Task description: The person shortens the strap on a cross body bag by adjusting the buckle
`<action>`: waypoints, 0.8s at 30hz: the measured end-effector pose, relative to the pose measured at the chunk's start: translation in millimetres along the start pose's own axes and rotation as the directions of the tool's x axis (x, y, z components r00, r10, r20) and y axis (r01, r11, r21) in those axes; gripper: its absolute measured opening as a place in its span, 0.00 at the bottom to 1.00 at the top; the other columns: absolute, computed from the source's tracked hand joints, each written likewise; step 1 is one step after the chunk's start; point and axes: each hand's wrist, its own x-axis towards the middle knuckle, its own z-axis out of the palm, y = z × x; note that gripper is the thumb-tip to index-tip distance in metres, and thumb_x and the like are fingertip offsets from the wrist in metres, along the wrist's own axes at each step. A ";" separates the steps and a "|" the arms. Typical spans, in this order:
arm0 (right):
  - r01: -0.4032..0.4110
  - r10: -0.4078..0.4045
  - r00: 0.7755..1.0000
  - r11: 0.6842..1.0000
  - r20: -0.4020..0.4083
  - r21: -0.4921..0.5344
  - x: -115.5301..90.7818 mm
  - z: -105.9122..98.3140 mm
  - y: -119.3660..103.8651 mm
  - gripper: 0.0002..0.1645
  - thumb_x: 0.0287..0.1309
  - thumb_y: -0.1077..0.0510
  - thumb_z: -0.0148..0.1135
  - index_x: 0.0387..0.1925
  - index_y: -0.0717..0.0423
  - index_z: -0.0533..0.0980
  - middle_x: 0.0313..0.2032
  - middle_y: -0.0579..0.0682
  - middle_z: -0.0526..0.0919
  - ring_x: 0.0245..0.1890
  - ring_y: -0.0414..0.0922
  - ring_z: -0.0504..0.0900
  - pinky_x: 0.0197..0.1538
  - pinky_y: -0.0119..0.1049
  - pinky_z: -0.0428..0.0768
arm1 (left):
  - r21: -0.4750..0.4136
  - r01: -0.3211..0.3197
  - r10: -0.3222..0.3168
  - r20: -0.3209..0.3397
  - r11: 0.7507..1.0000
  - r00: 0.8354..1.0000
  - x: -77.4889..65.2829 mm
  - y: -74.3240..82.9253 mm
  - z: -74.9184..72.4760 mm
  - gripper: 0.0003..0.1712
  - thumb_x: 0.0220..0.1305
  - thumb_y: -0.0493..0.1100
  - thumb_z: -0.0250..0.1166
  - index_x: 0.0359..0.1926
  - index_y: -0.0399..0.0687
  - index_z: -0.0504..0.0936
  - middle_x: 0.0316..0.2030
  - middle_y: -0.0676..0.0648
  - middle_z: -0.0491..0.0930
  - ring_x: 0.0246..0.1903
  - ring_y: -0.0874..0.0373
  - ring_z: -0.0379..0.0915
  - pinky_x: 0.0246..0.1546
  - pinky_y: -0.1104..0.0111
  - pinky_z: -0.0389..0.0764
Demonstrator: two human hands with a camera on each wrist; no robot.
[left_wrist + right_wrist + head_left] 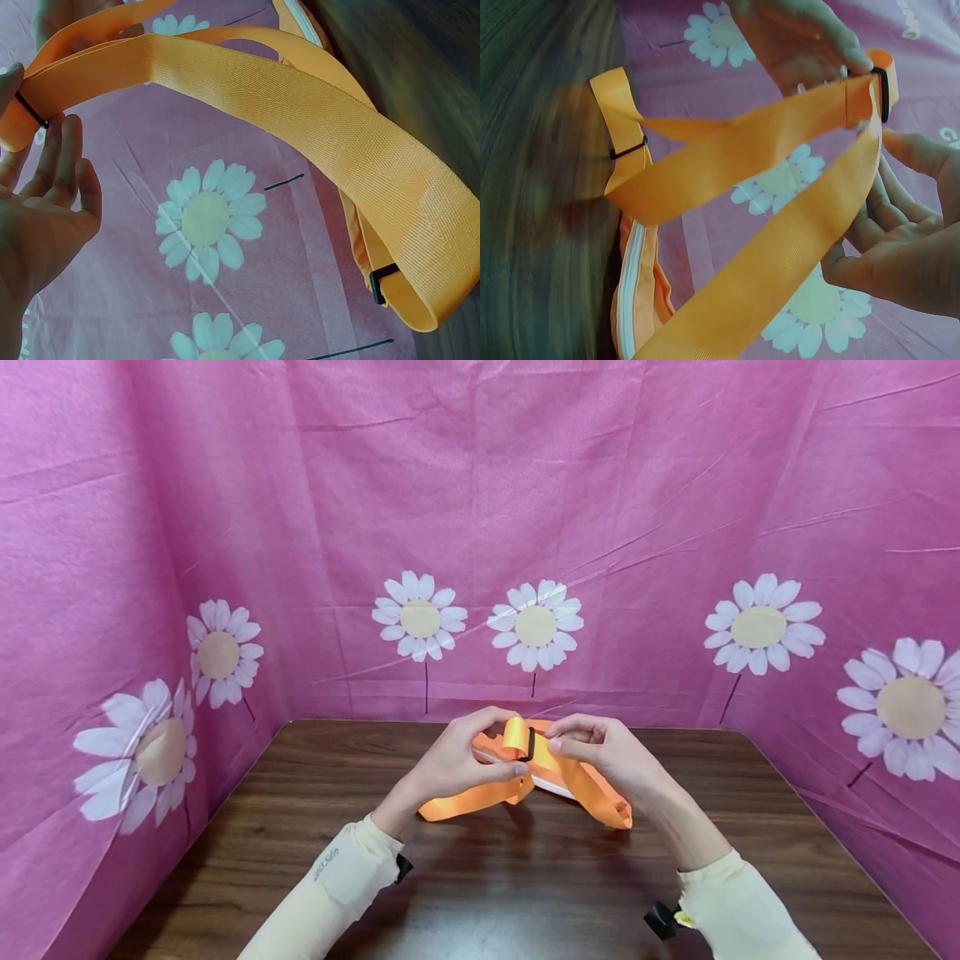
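Strap of flat orange webbing [472,799] loops through a black rectangular slider [531,743] above the dark wooden table [510,877]; the left hand [459,756] pinches that loop, the right hand [618,756] the adjoining length (orange zippered pouch [647,292] behind), seemingly to steady the slider.

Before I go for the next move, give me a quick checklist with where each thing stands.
1. Left hand holding the strap at the black slider: ok.
2. Right hand at the slider's other side, fingers on the orange strap: ok.
3. Strap loop showing past the slider: ok.
4. Slack taken out of the strap: not ok, it hangs in loose bends.
5. Second slider on the strap: ok.
6. White zipper fully closed: cannot tell, partly hidden.
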 end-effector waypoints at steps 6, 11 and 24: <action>-0.022 0.023 0.998 0.999 0.052 -0.029 1.0 -8.2 4.7 0.20 0.61 0.49 0.73 0.50 0.56 0.83 0.45 0.58 0.82 0.46 0.54 0.78 0.48 0.46 0.79 | 0.023 0.017 -0.016 -0.044 1.000 0.999 -0.6 2.2 -5.2 0.28 0.57 0.50 0.79 0.57 0.60 0.79 0.45 0.58 0.79 0.45 0.59 0.75 0.29 0.64 0.85; -0.036 0.038 0.997 0.999 0.072 -0.031 1.6 -11.3 7.7 0.19 0.61 0.50 0.73 0.49 0.58 0.83 0.36 0.57 0.80 0.39 0.51 0.77 0.41 0.41 0.79 | -0.008 0.051 -0.051 -0.041 0.999 0.998 -1.4 3.2 -6.8 0.28 0.58 0.51 0.78 0.58 0.59 0.79 0.46 0.57 0.79 0.46 0.54 0.76 0.32 0.62 0.85; -0.010 0.003 0.996 0.996 0.087 0.083 2.2 -2.2 7.5 0.18 0.62 0.54 0.73 0.48 0.63 0.83 0.33 0.57 0.81 0.30 0.46 0.78 0.32 0.35 0.79 | -0.008 0.046 -0.045 0.050 0.999 0.998 1.1 -4.1 2.3 0.20 0.60 0.48 0.77 0.49 0.57 0.77 0.36 0.56 0.76 0.37 0.54 0.74 0.34 0.61 0.80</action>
